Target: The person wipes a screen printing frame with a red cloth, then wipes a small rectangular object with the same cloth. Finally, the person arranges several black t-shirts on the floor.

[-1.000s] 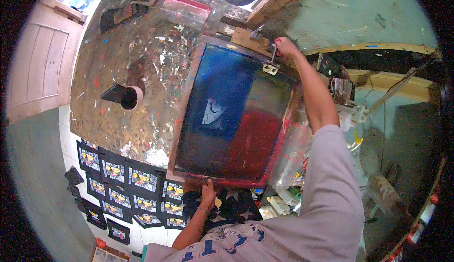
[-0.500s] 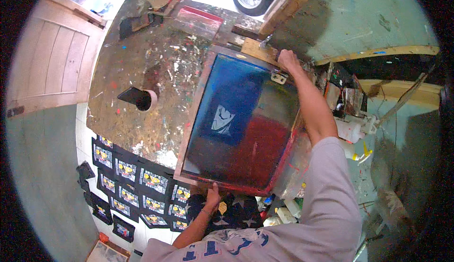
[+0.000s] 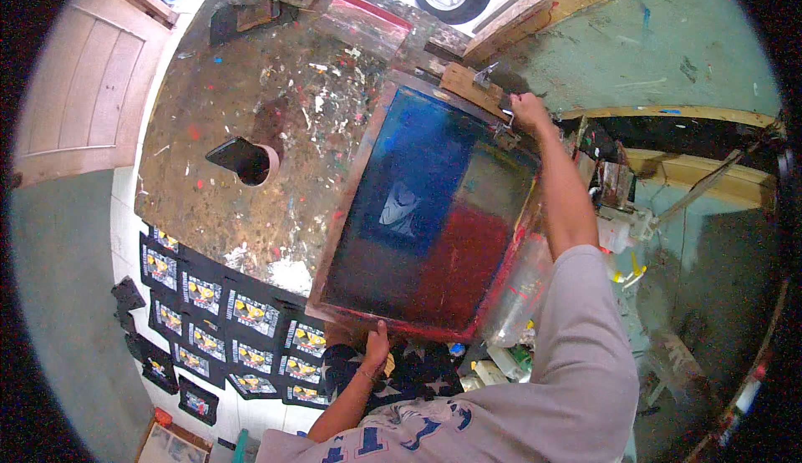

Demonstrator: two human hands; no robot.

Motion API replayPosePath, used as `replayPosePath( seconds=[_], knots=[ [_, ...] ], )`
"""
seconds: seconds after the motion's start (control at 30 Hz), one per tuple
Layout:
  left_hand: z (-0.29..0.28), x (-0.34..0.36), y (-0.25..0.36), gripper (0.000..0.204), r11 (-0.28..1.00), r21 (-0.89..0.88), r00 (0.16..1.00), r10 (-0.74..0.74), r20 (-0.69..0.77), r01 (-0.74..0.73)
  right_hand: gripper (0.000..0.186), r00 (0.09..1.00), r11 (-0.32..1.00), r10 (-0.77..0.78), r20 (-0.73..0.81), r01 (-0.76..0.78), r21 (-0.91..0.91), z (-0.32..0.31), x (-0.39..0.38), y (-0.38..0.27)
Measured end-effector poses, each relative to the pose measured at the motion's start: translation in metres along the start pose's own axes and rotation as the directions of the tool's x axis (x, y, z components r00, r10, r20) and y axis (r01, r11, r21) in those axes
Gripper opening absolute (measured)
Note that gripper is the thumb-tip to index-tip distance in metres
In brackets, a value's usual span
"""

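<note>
A screen printing frame (image 3: 342, 210) lies tilted across the worktable, its mesh stained blue, red and dark, with a pale stencil figure (image 3: 400, 210) in the blue part. My left hand (image 3: 378, 348) grips the near edge of that frame, thumb on top and the other fingers hidden below. At the far right corner, my right hand (image 3: 530, 114) is closed on a metal clamp (image 3: 507, 111) beside a wooden block (image 3: 468, 86). A second metal clamp (image 3: 485, 74) sticks up from the block.
The paint-spattered worktable (image 3: 184, 121) bears a dark phone (image 3: 225, 156) leaning by a tape roll (image 3: 269, 166), and a red-edged clear sheet (image 3: 365, 22). Several black printed cloths (image 3: 253, 313) lie below at left. A wooden-framed green board (image 3: 618, 45) stands beyond my right arm; bottles (image 3: 614, 235) are nearby.
My right hand has moved slightly onto the clamp, whose metal parts now stand differently. My left hand keeps its grip on the frame. The whole view has shifted a little.
</note>
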State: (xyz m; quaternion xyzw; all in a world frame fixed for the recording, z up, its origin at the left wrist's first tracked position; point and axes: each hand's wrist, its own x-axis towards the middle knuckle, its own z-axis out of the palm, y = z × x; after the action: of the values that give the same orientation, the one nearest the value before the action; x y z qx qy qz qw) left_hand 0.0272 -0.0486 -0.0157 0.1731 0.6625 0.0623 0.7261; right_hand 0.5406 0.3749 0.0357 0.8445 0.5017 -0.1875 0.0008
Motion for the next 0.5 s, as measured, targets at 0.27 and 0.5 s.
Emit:
replayPosePath(
  seconds=[0.27,0.5],
  knots=[
    [-0.007,-0.017,0.044,0.048,0.982,0.131,0.988,-0.144,0.062,0.135,0.060,0.936,0.854,0.351,-0.031,-0.307,0.421,0.046,0.021,0.065],
    [-0.004,-0.021,0.039,0.057,0.977,0.187,0.995,-0.095,-0.025,0.098,0.042,0.959,0.337,0.202,0.199,-0.259,0.905,0.033,-0.018,0.035]
  ],
)
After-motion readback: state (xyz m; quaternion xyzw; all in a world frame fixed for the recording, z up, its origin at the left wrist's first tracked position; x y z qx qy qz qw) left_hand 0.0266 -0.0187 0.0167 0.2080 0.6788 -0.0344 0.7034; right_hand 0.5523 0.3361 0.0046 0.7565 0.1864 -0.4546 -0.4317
